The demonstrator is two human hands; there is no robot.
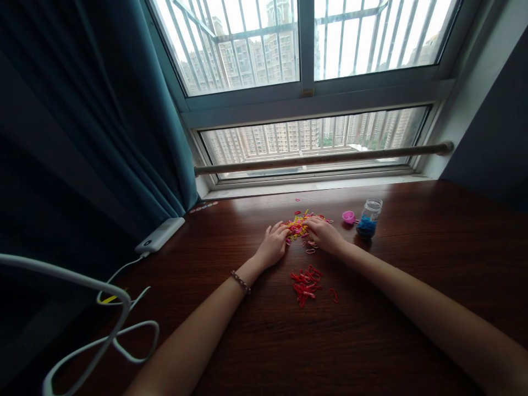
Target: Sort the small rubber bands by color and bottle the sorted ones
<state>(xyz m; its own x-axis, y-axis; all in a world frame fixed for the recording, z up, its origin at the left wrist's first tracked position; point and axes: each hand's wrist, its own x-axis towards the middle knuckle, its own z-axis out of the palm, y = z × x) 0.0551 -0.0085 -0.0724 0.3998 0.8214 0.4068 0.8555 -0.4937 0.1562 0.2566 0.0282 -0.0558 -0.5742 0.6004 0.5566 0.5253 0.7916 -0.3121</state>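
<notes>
A pile of small rubber bands (pixel 297 226) in yellow, pink, red and orange lies on the brown table between my two hands. At its left edge, my left hand (pixel 273 245) rests with the fingers spread, fingertips touching the bands. From the right, my right hand (pixel 324 234) reaches over the pile, its fingers stretched out onto the bands; the tips are partly lost among them. Nearer to me is a separate heap of red rubber bands (pixel 306 285), with one red band (pixel 334 296) lying apart to its right.
Right of the pile stand a clear jar (pixel 370 218) holding blue bands and a small pink cup (pixel 348 217). A white power bank (pixel 160 235) and looping white cable (pixel 119 333) are at left. Behind the brown table (pixel 256 335) are a window and blue curtain (pixel 136 121).
</notes>
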